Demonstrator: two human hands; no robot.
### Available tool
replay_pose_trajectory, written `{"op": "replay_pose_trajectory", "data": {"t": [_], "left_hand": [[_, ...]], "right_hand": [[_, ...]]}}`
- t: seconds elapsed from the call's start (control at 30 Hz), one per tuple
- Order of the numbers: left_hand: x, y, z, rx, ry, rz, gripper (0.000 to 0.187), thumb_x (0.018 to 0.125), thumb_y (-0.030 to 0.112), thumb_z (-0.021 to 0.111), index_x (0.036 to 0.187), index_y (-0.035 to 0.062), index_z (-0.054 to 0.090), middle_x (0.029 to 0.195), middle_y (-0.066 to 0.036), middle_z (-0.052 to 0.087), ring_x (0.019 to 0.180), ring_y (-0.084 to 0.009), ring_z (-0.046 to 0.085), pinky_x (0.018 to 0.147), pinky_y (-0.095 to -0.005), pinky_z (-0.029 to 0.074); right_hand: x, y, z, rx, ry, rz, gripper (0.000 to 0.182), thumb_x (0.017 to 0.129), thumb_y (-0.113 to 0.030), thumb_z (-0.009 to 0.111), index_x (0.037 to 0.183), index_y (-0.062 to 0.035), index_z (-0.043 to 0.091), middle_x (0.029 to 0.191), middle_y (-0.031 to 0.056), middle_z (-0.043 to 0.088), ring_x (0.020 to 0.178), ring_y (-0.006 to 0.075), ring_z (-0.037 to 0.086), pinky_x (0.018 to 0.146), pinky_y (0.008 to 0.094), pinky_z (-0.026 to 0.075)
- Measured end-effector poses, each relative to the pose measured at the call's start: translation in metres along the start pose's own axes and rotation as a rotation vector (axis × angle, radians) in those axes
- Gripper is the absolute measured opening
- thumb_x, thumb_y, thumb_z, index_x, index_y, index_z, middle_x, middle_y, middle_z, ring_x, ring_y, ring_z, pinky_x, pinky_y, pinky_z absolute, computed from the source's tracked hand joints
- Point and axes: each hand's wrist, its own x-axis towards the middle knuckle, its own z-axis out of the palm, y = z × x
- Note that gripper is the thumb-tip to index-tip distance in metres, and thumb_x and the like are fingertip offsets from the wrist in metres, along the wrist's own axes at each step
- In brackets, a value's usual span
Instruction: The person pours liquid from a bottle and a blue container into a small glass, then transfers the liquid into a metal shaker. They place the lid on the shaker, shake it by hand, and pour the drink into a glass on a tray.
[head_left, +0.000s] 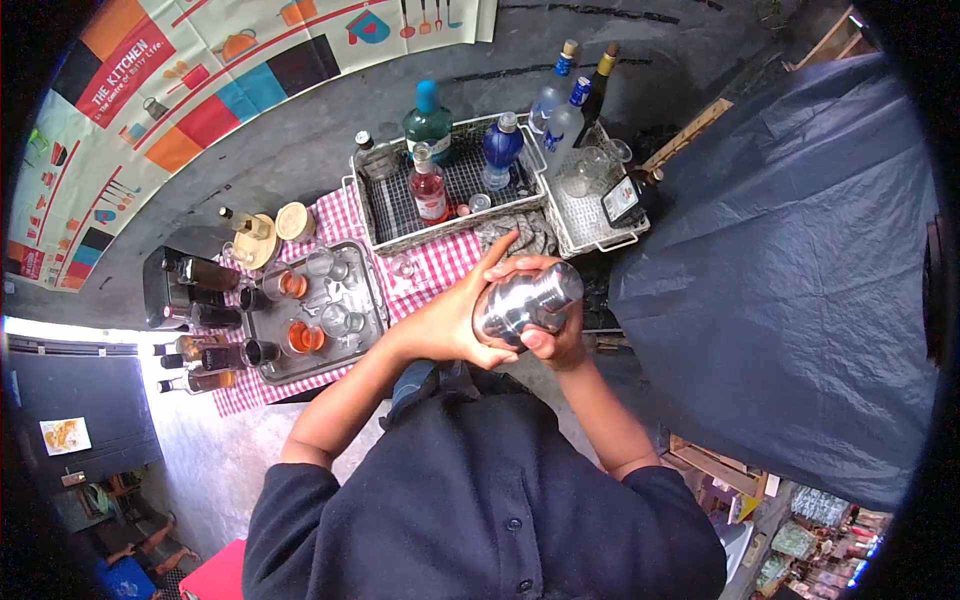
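Note:
A shiny metal cocktail shaker [528, 303] is held in front of my chest, tilted with its narrower end toward the upper right. My left hand [462, 312] wraps round the shaker's left side, its palm on the metal and one finger pointing up and away. From the right, my right hand [556, 338] grips the shaker, the thumb pressed on its near side. Just beyond the hands lies a crumpled grey patterned cloth [518, 232] on the red-and-white checked tablecloth [440, 262].
A metal tray [376, 318] with several glasses, some holding red-orange drink, sits on the left. Bottles [205, 356] stand beyond it. Behind the shaker are a wire basket [400, 240] with bottles and a smaller basket [580, 240] with glasses. A dark sheet [780, 270] hangs at right.

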Motion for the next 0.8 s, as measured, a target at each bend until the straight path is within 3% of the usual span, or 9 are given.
{"op": "replay_pose_trajectory", "data": {"t": [0.07, 0.1, 0.23, 0.37, 0.5, 0.57, 0.67, 0.73, 0.8], "left_hand": [[-0.009, 0.007, 0.006, 0.033, 0.035, -0.054, 0.142, 0.054, 0.035, 0.094, 0.158, 0.0027, 0.002, 0.161, -0.019, 0.019, 0.148, -0.0302, 0.027, 0.121, -0.0417, 0.024], [-0.012, 0.01, 0.006, 0.188, 0.064, 0.07, 0.134, 0.061, 0.026, 0.089, 0.158, 0.0021, 0.0, 0.149, -0.027, 0.037, 0.136, -0.0319, 0.046, 0.111, -0.0374, 0.039], [-0.018, 0.023, 0.014, 0.202, 0.157, -0.004, 0.129, 0.064, 0.028, 0.087, 0.158, 0.0035, 0.003, 0.133, -0.029, 0.053, 0.12, -0.0392, 0.059, 0.103, -0.041, 0.047], [-0.017, 0.015, 0.012, 0.189, 0.25, -0.028, 0.125, 0.063, 0.027, 0.087, 0.156, 0.0033, 0.008, 0.126, -0.03, 0.058, 0.121, -0.0405, 0.059, 0.102, -0.0415, 0.047], [-0.018, 0.009, 0.009, 0.12, 0.329, -0.041, 0.13, 0.058, 0.028, 0.09, 0.157, 0.003, 0.009, 0.143, -0.024, 0.045, 0.136, -0.0329, 0.045, 0.115, -0.0423, 0.034], [-0.024, -0.001, 0.005, 0.154, 0.364, 0.086, 0.131, 0.059, 0.026, 0.091, 0.158, 0.0041, 0.007, 0.139, -0.025, 0.049, 0.131, -0.0352, 0.05, 0.111, -0.0427, 0.038], [-0.045, -0.008, 0.005, 0.045, 0.387, 0.098, 0.136, 0.062, 0.02, 0.091, 0.158, 0.0088, -0.004, 0.143, -0.025, 0.046, 0.133, -0.0333, 0.049, 0.111, -0.0436, 0.038], [-0.061, -0.016, 0.006, -0.12, 0.41, 0.046, 0.137, 0.064, 0.018, 0.091, 0.158, 0.0113, -0.009, 0.144, -0.025, 0.045, 0.135, -0.0326, 0.047, 0.112, -0.0444, 0.037], [-0.074, -0.022, 0.004, -0.225, 0.434, 0.017, 0.138, 0.066, 0.015, 0.09, 0.157, 0.0138, -0.013, 0.146, -0.025, 0.043, 0.136, -0.032, 0.045, 0.112, -0.0453, 0.037]], "right_hand": [[-0.008, 0.004, 0.006, 0.046, 0.045, -0.029, 0.068, 0.074, -0.032, 0.081, 0.126, 0.0004, 0.049, 0.118, 0.0189, 0.061, 0.115, 0.0287, 0.06, 0.103, 0.0425, 0.046], [-0.009, 0.004, 0.009, 0.055, 0.052, -0.047, 0.069, 0.075, -0.032, 0.08, 0.127, 0.0005, 0.049, 0.117, 0.0184, 0.06, 0.113, 0.0296, 0.06, 0.102, 0.0443, 0.047], [-0.002, -0.002, 0.014, 0.005, 0.047, -0.018, 0.074, 0.076, -0.042, 0.077, 0.128, -0.0008, 0.045, 0.116, 0.02, 0.058, 0.11, 0.0309, 0.06, 0.098, 0.0444, 0.048], [0.008, 0.008, 0.011, 0.044, 0.031, -0.003, 0.07, 0.077, -0.036, 0.079, 0.128, 0.0006, 0.048, 0.116, 0.0182, 0.06, 0.113, 0.0288, 0.06, 0.099, 0.0435, 0.048], [0.018, 0.01, 0.015, 0.013, 0.029, 0.087, 0.074, 0.075, -0.036, 0.08, 0.131, 0.0005, 0.046, 0.12, 0.0179, 0.059, 0.115, 0.027, 0.059, 0.102, 0.0418, 0.046], [0.024, 0.012, 0.017, -0.042, -0.033, 0.098, 0.079, 0.074, -0.037, 0.081, 0.133, 0.0005, 0.044, 0.123, 0.0182, 0.058, 0.117, 0.0271, 0.059, 0.104, 0.0416, 0.045], [0.028, 0.011, 0.024, -0.003, -0.21, 0.152, 0.095, 0.071, -0.039, 0.087, 0.141, 0.0009, 0.037, 0.132, 0.0195, 0.054, 0.123, 0.029, 0.056, 0.107, 0.0427, 0.043], [0.03, 0.009, 0.032, 0.161, -0.298, 0.252, 0.129, 0.061, -0.033, 0.096, 0.157, -0.0053, 0.015, 0.147, 0.022, 0.041, 0.134, 0.034, 0.048, 0.11, 0.0456, 0.04], [0.03, 0.014, 0.047, 0.221, -0.257, 0.262, 0.129, 0.063, -0.026, 0.095, 0.159, -0.0087, 0.011, 0.149, 0.0229, 0.04, 0.135, 0.0352, 0.047, 0.111, 0.046, 0.04]]}}
